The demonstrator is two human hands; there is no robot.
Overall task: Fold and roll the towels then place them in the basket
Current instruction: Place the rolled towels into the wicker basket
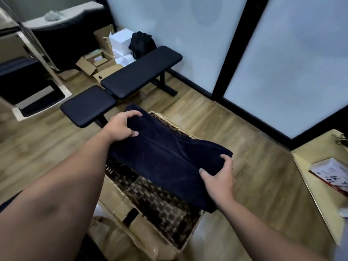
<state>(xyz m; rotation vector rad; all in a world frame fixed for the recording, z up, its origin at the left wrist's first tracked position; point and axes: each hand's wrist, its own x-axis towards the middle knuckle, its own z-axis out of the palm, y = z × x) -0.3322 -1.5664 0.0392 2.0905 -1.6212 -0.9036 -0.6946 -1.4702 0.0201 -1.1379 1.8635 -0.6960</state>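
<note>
The soft folded towel (169, 159) was a plain dark navy, while the rectangular woven wicker basket (160, 210) showed a checkered weave of dark brown and pale straw. The padded workout bench (139, 72) was black, and the plank wooden floor (254, 166) a light honey-tan

Soft, cool daylight is admitted through the tall frosted glass panels with black frames (293, 59) at the upper right, where mild glare is seen. The light wooden plank floor (250, 159) is evenly lit, with faint shadows only. Detail is lost in the dark navy folded towel (165, 157). Straight lines are bent toward the edges by wide-angle distortion, and slight overall softness is noted.
</note>
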